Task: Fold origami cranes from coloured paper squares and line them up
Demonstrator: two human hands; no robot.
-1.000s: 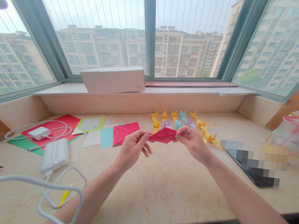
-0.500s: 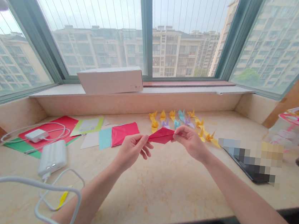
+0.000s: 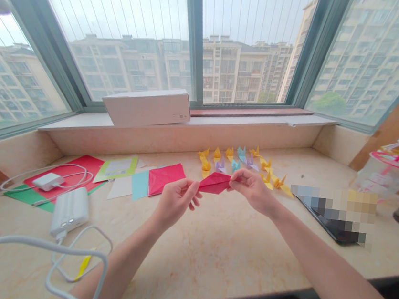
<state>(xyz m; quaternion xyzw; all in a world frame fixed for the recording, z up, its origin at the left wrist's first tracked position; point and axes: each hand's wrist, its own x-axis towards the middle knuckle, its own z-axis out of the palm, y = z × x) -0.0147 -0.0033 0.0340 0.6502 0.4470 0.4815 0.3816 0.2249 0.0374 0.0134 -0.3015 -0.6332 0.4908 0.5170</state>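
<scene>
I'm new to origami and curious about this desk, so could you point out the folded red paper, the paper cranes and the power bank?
folded red paper (image 3: 213, 183): head view, on its middle.
paper cranes (image 3: 205, 163): head view, on one yellow crane's body.
power bank (image 3: 70, 211): head view, on its top face.

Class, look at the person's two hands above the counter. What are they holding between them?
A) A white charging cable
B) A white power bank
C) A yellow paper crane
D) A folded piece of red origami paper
D. The bare left hand and bare right hand pinch opposite ends of the folded red origami paper.
</scene>
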